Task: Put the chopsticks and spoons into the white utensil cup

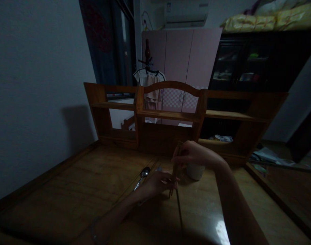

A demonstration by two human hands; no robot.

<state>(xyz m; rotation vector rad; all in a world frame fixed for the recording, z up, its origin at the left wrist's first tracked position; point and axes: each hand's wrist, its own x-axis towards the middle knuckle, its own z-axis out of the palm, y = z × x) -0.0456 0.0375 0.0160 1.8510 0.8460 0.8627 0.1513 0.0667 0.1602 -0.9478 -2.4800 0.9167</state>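
My right hand (pixel 191 154) is closed around the upper part of a small bundle of chopsticks (pixel 175 170), held nearly upright over the table. Lower down, the fingers of my left hand (pixel 157 183) are closed on the same bundle. One chopstick (pixel 179 209) lies on the table in front of the bundle, pointing toward me. Left of my hands rest a metal spoon (pixel 144 172) and a long thin chopstick (pixel 128 188), with more slim sticks beside them. A whitish cup (pixel 195 172) stands behind my right wrist, partly hidden by it.
The wooden tabletop (pixel 76 194) is backed by a wooden shelf unit (pixel 168 116) with several compartments. A pale wall (pixel 43 85) borders the left side. Raised edging (pixel 278 200) runs along the right. Pink cabinets (pixel 178 54) stand beyond. The light is dim.
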